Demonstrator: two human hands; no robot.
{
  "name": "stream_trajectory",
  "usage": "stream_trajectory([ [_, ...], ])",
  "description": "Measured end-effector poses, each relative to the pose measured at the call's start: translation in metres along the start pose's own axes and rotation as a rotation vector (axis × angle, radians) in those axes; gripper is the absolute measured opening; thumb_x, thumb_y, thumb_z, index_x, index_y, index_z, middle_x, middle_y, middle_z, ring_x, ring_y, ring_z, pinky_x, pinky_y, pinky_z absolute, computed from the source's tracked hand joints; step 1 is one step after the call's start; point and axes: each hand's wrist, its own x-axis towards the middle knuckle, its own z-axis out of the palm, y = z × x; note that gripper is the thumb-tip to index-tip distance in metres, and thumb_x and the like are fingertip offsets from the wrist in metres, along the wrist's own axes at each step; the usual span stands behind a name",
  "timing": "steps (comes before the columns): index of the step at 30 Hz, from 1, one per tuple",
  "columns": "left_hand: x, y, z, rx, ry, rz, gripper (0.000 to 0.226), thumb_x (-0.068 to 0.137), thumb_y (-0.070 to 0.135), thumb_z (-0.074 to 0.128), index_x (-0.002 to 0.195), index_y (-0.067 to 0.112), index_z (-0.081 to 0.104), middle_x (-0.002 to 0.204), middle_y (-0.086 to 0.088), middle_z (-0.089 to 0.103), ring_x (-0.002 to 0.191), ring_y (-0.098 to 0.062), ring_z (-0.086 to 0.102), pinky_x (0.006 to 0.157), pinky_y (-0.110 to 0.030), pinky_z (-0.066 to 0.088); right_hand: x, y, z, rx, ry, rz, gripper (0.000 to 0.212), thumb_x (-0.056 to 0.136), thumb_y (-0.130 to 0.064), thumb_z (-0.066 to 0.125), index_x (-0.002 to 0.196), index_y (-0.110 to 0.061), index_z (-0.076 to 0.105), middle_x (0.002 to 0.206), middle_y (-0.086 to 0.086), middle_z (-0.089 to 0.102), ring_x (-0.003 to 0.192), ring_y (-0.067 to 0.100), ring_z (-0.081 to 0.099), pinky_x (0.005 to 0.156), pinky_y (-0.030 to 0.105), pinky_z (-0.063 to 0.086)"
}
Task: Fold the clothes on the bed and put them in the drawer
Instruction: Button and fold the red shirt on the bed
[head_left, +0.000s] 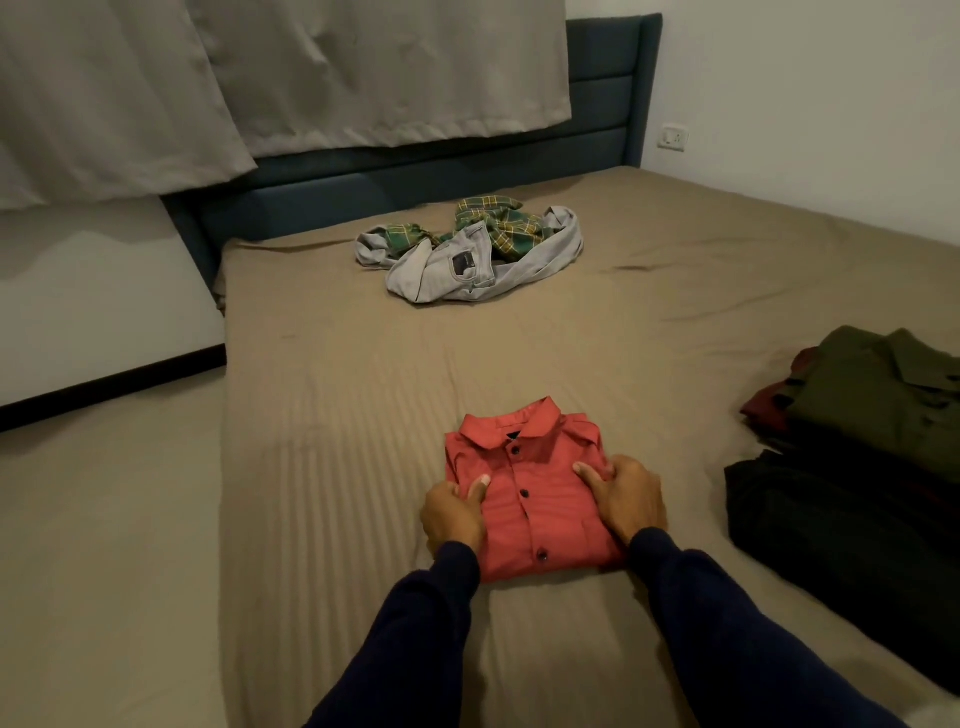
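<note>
Red shirt (530, 493): folded into a neat rectangle, collar away from the person, button placket up; it lies on the bed (322, 395) near its near edge, roughly midway between the left and right sides.
Left hand (453, 514): grips the shirt's left edge, thumb on top of the cloth and fingers curled round the side; a dark blue sleeve covers the arm.
Right hand (626, 499): grips the shirt's right edge in the same way, thumb laid on top, fingers wrapped down over the fold.
Unfolded heap: grey trousers (467, 270) tangled with a green plaid shirt (498, 223), well apart from the red shirt, toward the head of the bed.
Folded stack (878, 410): at the bed's right edge, an olive shirt on top, a maroon garment under it, dark garments below.
Headboard (467, 161): blue padded, at the far end.
Curtain (280, 78): grey, hanging over the headboard's left part.
Wall socket (672, 137): on the right wall beside the headboard.
</note>
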Motion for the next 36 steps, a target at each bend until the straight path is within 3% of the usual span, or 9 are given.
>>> stream_trajectory([
  [4,-0.003,0.003,-0.007,-0.026,-0.024,-0.061,0.050,0.088,0.052,0.069,0.066,0.013,0.048,0.068,-0.002,0.053,0.066,-0.024,0.053,0.062,-0.032,0.044,-0.005,0.000,-0.007,-0.092,-0.064,0.038,0.058,0.092,-0.068,0.050,0.071,-0.015,0.056,0.073,0.005,0.060,0.068,0.024,0.057,0.059,0.031,0.039],
  [8,-0.002,-0.002,-0.012,0.011,-0.124,-0.116,0.065,0.100,0.056,0.042,0.109,-0.003,0.066,0.105,-0.017,0.069,0.099,-0.038,0.065,0.089,-0.044,0.055,-0.001,0.011,-0.015,-0.190,-0.295,0.000,0.056,0.100,-0.058,0.042,0.082,-0.010,0.063,0.082,0.008,0.066,0.074,0.025,0.062,0.063,0.032,0.043],
  [10,-0.006,-0.003,-0.012,0.100,-0.123,-0.067,0.057,0.102,0.047,0.042,0.112,-0.003,0.065,0.110,-0.019,0.069,0.100,-0.038,0.065,0.088,-0.043,0.056,-0.003,0.016,-0.019,-0.183,-0.322,-0.033,0.048,0.101,-0.051,0.047,0.085,-0.008,0.064,0.083,0.008,0.067,0.075,0.025,0.062,0.064,0.032,0.044],
  [17,-0.039,-0.014,-0.008,0.306,0.048,0.105,0.047,0.101,0.051,0.046,0.082,0.010,0.056,0.087,-0.010,0.066,0.073,-0.024,0.057,0.063,-0.033,0.047,-0.039,0.021,-0.014,-0.126,-0.076,-0.040,0.045,0.103,-0.051,0.041,0.084,-0.014,0.058,0.083,0.003,0.062,0.072,0.019,0.058,0.065,0.032,0.046],
  [22,-0.042,-0.016,-0.016,0.416,0.124,0.099,0.052,0.093,0.064,0.050,0.102,0.012,0.051,0.095,-0.007,0.064,0.084,-0.029,0.064,0.065,-0.035,0.050,-0.048,0.018,-0.016,-0.318,0.011,0.013,0.049,0.100,-0.062,0.032,0.099,-0.015,0.047,0.080,0.001,0.057,0.068,0.019,0.058,0.065,0.036,0.056],
  [25,-0.036,-0.016,-0.020,0.527,0.194,0.221,0.057,0.092,0.058,0.056,0.114,0.006,0.048,0.116,-0.016,0.059,0.105,-0.034,0.056,0.084,-0.043,0.047,-0.037,0.019,-0.023,-0.293,-0.011,-0.011,0.058,0.095,-0.070,0.035,0.103,-0.014,0.048,0.092,0.004,0.060,0.077,0.021,0.059,0.069,0.035,0.054],
  [29,-0.009,-0.005,-0.017,0.595,-0.020,0.117,0.068,0.099,0.057,0.044,0.129,-0.003,0.051,0.134,-0.023,0.053,0.122,-0.039,0.050,0.102,-0.043,0.041,-0.004,0.010,-0.027,-0.199,-0.245,0.071,0.077,0.079,-0.083,0.047,0.103,-0.012,0.064,0.107,0.010,0.070,0.090,0.029,0.066,0.070,0.031,0.050],
  [33,0.012,0.024,-0.019,0.421,-0.341,0.049,0.059,0.104,0.044,0.043,0.133,-0.006,0.055,0.138,-0.023,0.056,0.124,-0.038,0.056,0.099,-0.036,0.046,0.016,-0.016,-0.038,0.110,-0.464,0.241,0.085,0.084,-0.061,0.070,0.137,0.002,0.051,0.134,0.016,0.059,0.104,0.030,0.060,0.084,0.032,0.048],
  [36,0.018,0.033,-0.016,0.315,-0.455,0.021,0.048,0.106,0.032,0.044,0.131,-0.008,0.057,0.133,-0.022,0.059,0.120,-0.037,0.058,0.098,-0.035,0.048,0.023,-0.027,-0.041,0.263,-0.540,0.283,0.075,0.088,-0.049,0.072,0.139,0.002,0.050,0.131,0.017,0.061,0.099,0.028,0.063,0.075,0.030,0.051],
])
